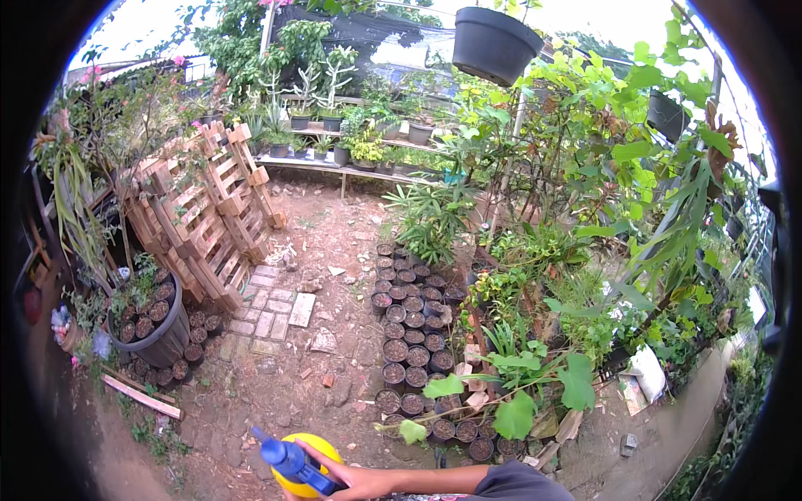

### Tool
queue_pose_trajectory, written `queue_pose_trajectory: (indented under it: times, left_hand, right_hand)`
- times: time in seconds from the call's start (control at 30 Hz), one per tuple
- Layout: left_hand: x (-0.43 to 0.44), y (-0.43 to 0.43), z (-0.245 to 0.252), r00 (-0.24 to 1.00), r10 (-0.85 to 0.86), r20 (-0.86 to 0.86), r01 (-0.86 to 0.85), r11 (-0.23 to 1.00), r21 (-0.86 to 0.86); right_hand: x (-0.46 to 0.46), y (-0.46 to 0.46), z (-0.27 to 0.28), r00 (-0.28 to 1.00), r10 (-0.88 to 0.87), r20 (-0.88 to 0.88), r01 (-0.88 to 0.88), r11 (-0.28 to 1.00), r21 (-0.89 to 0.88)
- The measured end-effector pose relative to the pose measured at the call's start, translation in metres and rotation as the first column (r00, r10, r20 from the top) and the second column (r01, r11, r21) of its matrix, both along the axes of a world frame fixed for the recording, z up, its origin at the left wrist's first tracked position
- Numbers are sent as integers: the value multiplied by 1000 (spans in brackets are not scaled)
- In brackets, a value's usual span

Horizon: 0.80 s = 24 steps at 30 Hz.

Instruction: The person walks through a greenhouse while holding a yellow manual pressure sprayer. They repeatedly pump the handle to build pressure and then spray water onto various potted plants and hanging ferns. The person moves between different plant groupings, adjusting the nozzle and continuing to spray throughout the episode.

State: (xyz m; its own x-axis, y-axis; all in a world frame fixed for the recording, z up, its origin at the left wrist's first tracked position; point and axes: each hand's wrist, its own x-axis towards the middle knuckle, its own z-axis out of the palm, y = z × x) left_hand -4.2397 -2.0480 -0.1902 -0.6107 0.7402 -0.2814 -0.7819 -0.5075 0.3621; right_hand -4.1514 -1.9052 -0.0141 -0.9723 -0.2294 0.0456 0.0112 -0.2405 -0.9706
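Near the bottom edge, my right hand (354, 481) is closed around the blue trigger head of a yellow spray bottle (319, 446). The blue nozzle (258, 433) points to the upper left. My forearm reaches in from the right, out of a dark grey sleeve. A few fingers show low beside the yellow body, below the blue head; which hand they belong to cannot be told. My left hand is not clearly in view. Ahead and to the right of the bottle stand rows of small black pots filled with soil (415, 356) on the ground.
Wooden pallets (207, 213) lean at the left, behind a large black tub (164, 341) holding small pots. Paving bricks (266, 313) lie mid-ground. Leafy vines overhang the right, with a hanging black pot (495, 47) above. Plant shelves (351, 169) stand at the back.
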Motion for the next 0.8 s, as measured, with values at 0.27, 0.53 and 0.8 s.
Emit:
queue_pose_trajectory:
  times: [0.27, 0.53, 0.8]
  left_hand:
    - [-175, 98, 20, 934, -349, 82, 352, 936, -21]
    - [-258, 182, 42, 902, -430, 28, 431, 901, -49]
    - [-413, 258, 11, 690, -707, 158, 717, 697, -12]
  right_hand:
    - [-151, 33, 14, 797, -575, 185, 604, 751, -267]
    - [-240, 59, 23, 480, -874, 70, 870, 464, -167]
    - [-363, 101, 5, 205, -972, 117, 960, 176, -218]
